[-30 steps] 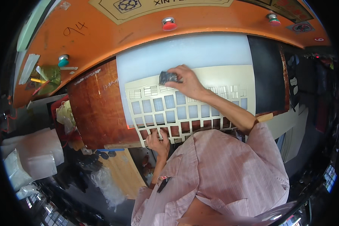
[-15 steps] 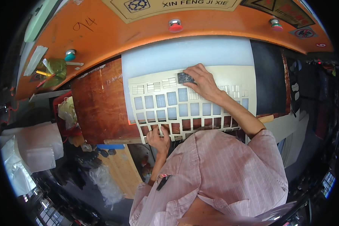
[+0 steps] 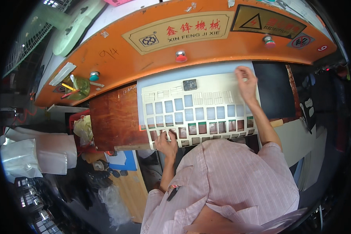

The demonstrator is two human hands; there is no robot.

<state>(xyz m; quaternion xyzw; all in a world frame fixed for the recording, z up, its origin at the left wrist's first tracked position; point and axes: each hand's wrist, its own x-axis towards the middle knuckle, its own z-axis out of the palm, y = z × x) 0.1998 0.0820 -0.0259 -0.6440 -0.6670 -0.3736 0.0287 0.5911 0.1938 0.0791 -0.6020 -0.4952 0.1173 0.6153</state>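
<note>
A cream sheet (image 3: 218, 82) with rows of rectangular cut-outs lies before me, its near edge sagging toward my body. Along its upper row, several rectangles are marked with cut lines and still filled. A dark speckled block (image 3: 190, 84) rests on the sheet, touched by neither hand. My left hand (image 3: 166, 142) pinches the near left part of the sheet, fingers closed around a strip between cut-outs. Over the far right end of the sheet is my right hand (image 3: 246, 84), its fingers loosely bent and apart, with nothing visible in them.
A pale blue-grey board (image 3: 160, 77) lies beneath the sheet on a reddish-brown wooden surface (image 3: 113, 117). At right is a black panel (image 3: 275, 89). Beyond rises an orange machine beam (image 3: 117, 58) with a red push button (image 3: 181, 56). Plastic bags (image 3: 39, 154) hang at left.
My right hand has let go of the dark block and moved right, leaving the block on the sheet. My left hand keeps its hold. The view has tilted up, showing more of the machine.
</note>
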